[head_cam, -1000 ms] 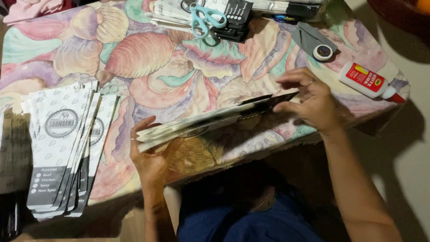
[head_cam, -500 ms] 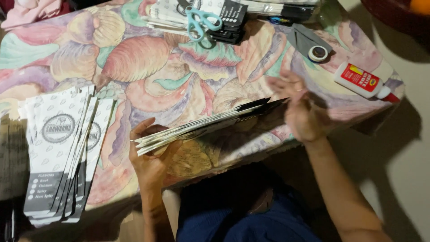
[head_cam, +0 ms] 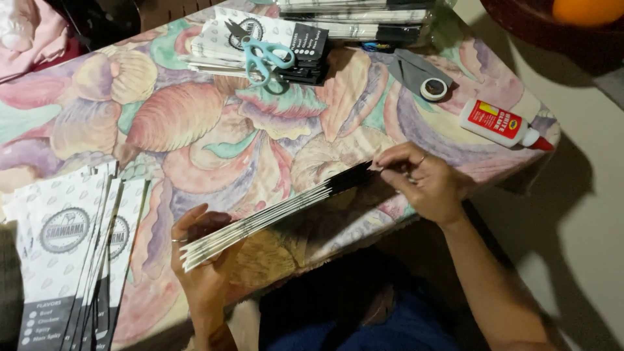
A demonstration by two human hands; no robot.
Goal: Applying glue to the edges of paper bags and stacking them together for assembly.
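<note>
From the head view, the left hand (head_cam: 201,260) cups the near end of a stack of flat paper sleeves (head_cam: 273,214) held edgewise above the bench (head_cam: 195,130), fingers curled around it, while the right hand (head_cam: 426,185) pinches the dark far end between thumb and fingertips. The stack looks loosely fanned, so a slack grip could let the sleeves slide apart and spill. A second pile of printed sleeves (head_cam: 71,253) lies at left; scissors (head_cam: 263,55), a tape roll (head_cam: 434,89) and a glue bottle (head_cam: 500,125) sit well apart beyond.
</note>
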